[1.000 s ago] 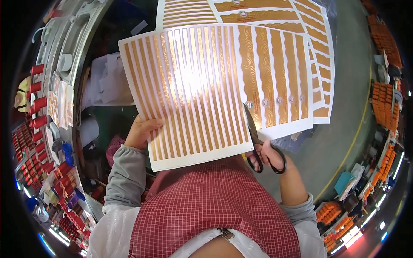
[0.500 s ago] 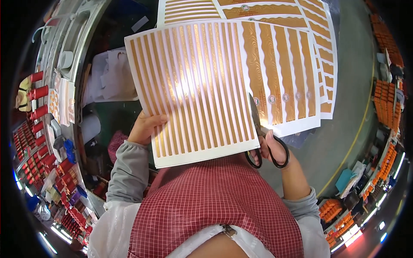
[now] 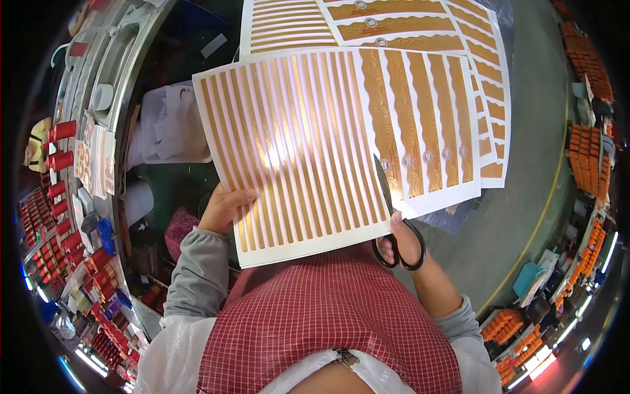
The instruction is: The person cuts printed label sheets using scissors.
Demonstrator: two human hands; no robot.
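My left hand (image 3: 223,209) grips the left edge of a large white sheet (image 3: 302,151) printed with gold stripes, the thumb lying on top. The right part of this sheet carries gold wavy-edged strips with small round emblems. My right hand (image 3: 405,241) is closed round the black handles of a pair of scissors (image 3: 384,187). The scissors point away from me, at a cut that runs up from the sheet's lower edge between stripes and wavy strips. Part of the blades is hidden by the paper.
More gold-printed sheets (image 3: 400,26) lie beyond, on a dark surface. A white bin (image 3: 177,125) of paper scraps stands at left, beside a metal-edged bench with red spools (image 3: 62,130). Racks of orange spools (image 3: 584,161) line the right, past a yellow floor line.
The scissor handles have drawn closer together. The held sheet has come slightly nearer to me, and my right hand has shifted a little left and nearer.
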